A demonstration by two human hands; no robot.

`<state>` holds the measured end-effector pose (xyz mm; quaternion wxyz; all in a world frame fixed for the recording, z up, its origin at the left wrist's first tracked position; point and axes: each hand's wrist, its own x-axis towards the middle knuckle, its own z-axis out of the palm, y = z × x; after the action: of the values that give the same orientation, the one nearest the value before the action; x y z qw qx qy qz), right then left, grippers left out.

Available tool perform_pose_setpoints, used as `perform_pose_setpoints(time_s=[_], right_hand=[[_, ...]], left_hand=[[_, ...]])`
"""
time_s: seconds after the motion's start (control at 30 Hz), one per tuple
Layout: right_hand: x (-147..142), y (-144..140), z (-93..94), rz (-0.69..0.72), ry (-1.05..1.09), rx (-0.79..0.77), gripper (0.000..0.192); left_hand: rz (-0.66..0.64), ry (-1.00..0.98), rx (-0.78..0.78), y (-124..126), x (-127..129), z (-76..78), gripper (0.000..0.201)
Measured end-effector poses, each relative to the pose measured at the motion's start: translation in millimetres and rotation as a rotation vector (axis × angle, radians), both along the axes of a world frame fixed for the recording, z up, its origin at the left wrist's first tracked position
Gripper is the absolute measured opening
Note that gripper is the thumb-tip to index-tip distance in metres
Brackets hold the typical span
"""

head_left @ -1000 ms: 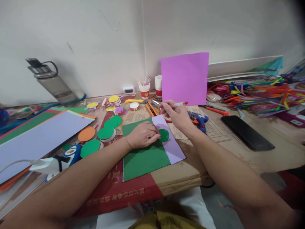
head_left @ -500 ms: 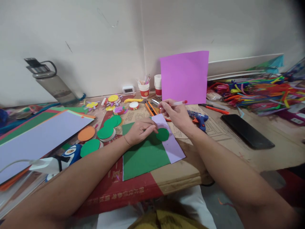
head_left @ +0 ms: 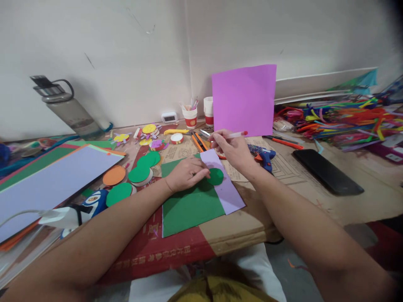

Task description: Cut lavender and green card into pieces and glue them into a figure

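My left hand (head_left: 189, 174) rests on a green sheet (head_left: 195, 209), its fingers curled together with the thumb and fingertips at the left edge of a small green circle (head_left: 216, 176). Part of that edge is hidden by the fingertips. The circle lies across the border between the green sheet and a lavender strip (head_left: 231, 197). Above the strip's far end, my right hand (head_left: 231, 147) is closed around a pen (head_left: 236, 134) with a pale barrel and a red end. Its tip is hard to make out near the fingers.
Green-topped discs (head_left: 140, 175) and an orange disc (head_left: 113, 175) lie to the left. Behind are a utility knife (head_left: 176, 131), scissors (head_left: 199, 142) and paper cups (head_left: 190, 117). A purple sheet (head_left: 244, 100) stands upright. Rightward are a glue gun (head_left: 266, 158) and a black phone (head_left: 327, 172).
Both hands stay almost where they were, the left fingertips still by the green circle and the right hand still gripping the pen. The view has shifted very slightly.
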<state>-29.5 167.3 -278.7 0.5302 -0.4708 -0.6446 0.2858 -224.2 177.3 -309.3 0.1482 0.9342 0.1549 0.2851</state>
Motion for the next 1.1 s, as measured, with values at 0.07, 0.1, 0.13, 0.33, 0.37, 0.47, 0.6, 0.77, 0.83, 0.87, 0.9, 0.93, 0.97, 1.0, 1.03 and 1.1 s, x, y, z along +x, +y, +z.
perform_pose_setpoints(time_s=[0.07,0.1,0.13,0.33,0.37,0.47,0.6,0.77,0.83,0.87,0.9,0.93,0.97,1.0,1.03,1.1], right_hand=[[-0.3,-0.7,1.0,-0.002,-0.003,-0.006,0.029],[-0.4,-1.0,1.5,-0.004,-0.003,-0.009,0.029],[-0.5,-1.3,1.9,-0.004,-0.003,-0.011,0.029],[-1.0,-2.3,3.2,-0.002,-0.003,0.002,0.029],[-1.1,-2.3,3.1,-0.002,-0.003,0.005,0.029],[-1.0,-1.8,1.9,-0.002,-0.008,0.016,0.029],[-0.7,0.2,-0.2,-0.006,-0.016,0.015,0.029],[-0.7,0.9,0.2,-0.007,-0.019,0.016,0.03],[-0.7,0.6,0.6,-0.005,-0.02,0.02,0.029],[-0.7,0.6,0.6,-0.006,-0.019,0.022,0.029],[-0.6,0.6,0.4,-0.006,-0.02,0.022,0.029],[-0.6,0.7,0.2,-0.009,-0.021,0.022,0.028],[-0.6,0.9,0.0,-0.011,-0.022,0.021,0.028],[-0.6,1.0,-0.3,-0.013,-0.025,0.017,0.027],[-0.6,1.2,-0.4,-0.014,-0.029,0.014,0.027],[-0.8,1.3,-0.4,-0.009,-0.035,0.011,0.027]], left_hand=[[-0.031,0.072,0.106,-0.2,1.0,-1.3,0.037],[-0.034,0.09,0.145,-0.4,1.4,-1.7,0.035],[-0.032,0.099,0.17,-0.6,1.7,-2.0,0.035],[-0.025,0.091,0.171,-0.7,1.9,-1.9,0.034],[-0.022,0.088,0.162,-0.6,2.0,-1.9,0.034],[-0.023,0.086,0.147,-0.1,2.6,-1.4,0.033],[-0.036,0.1,0.13,0.1,4.2,-0.2,0.028],[-0.038,0.107,0.127,0.5,5.6,-0.1,0.026],[-0.038,0.108,0.127,0.5,5.8,-0.6,0.025],[-0.038,0.111,0.126,0.4,5.9,-0.7,0.025],[-0.038,0.115,0.126,0.3,6.0,-0.9,0.025],[-0.039,0.12,0.125,0.1,6.1,-0.9,0.025],[-0.039,0.124,0.125,0.0,6.2,-0.8,0.025],[-0.04,0.126,0.126,-0.2,6.2,-0.7,0.025],[-0.04,0.124,0.127,-0.3,6.2,-0.5,0.025],[-0.038,0.119,0.129,-0.5,6.1,0.1,0.025]])
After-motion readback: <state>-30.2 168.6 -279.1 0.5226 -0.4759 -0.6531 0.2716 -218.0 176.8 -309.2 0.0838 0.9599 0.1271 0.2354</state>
